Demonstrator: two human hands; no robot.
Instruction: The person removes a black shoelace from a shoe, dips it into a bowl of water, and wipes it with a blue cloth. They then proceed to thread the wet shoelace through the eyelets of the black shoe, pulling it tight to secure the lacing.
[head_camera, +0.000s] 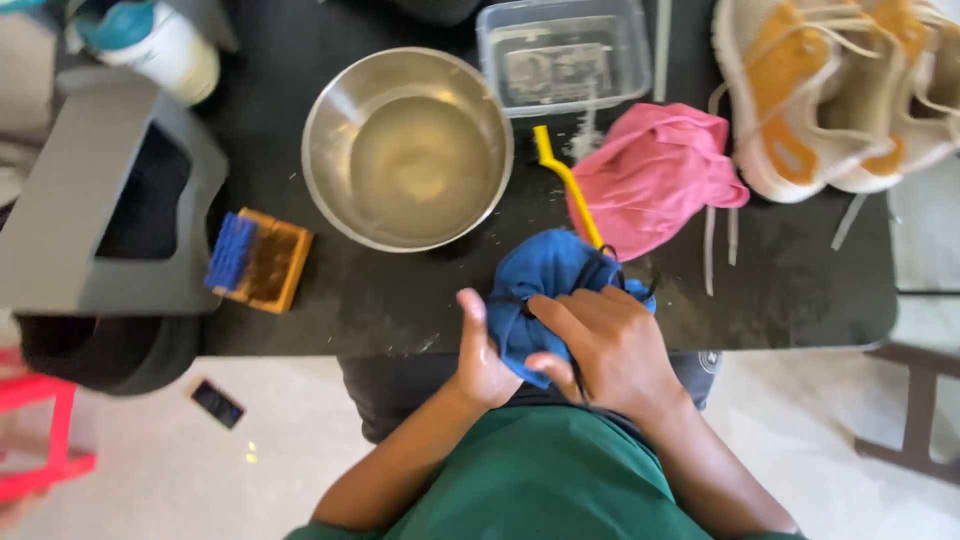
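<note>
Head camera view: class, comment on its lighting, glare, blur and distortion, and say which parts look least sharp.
Head view: bright, even light; soft glare on the steel bowl and its water, and on the clear plastic tub. The left hand, right hand and blue cloth look slightly soft. The black table edge bows, a wide-lens curve. The pale shoes look nearly washed out.

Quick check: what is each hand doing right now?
Left hand: closed on the blue cloth.
Right hand: pressed over the same cloth, gripping it.
</note>
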